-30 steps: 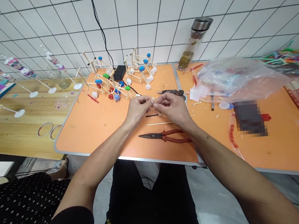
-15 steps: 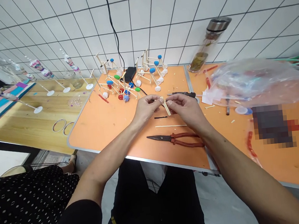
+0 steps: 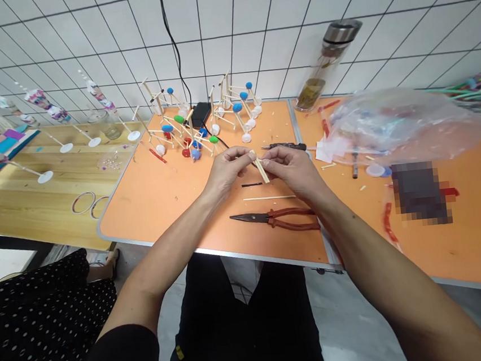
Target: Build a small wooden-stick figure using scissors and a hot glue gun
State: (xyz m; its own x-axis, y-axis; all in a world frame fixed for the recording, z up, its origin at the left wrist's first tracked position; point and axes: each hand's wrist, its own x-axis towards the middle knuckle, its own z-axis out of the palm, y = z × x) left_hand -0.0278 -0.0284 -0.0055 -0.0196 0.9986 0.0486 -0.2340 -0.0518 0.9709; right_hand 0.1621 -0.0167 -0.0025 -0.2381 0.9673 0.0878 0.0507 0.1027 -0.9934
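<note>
Pale wooden sticks [image 3: 261,170], lying side by side, are pinched between my two hands above the orange table. My left hand [image 3: 230,169] closes thumb and fingers on their upper end. From the other side, my right hand [image 3: 287,167] pinches them lower down. Just below the hands lie a short black strip [image 3: 251,184] and a single thin wooden stick [image 3: 267,197]. Nearer to me rest pliers [image 3: 276,219] with red handles, jaws pointing left. Behind my right hand is a dark slim tool [image 3: 285,146].
Several stick models with coloured caps [image 3: 193,134] stand at the back. A glass bottle [image 3: 324,67] stands by the tiled wall, and a clear plastic bag [image 3: 409,124] lies to the right. White-based stands [image 3: 66,147] are on the wooden table. A person in a dotted garment [image 3: 45,318] is at left.
The view has shifted slightly, moving everything a little left and up. My hands still hold the sticks, which now show more fully between my fingers.
</note>
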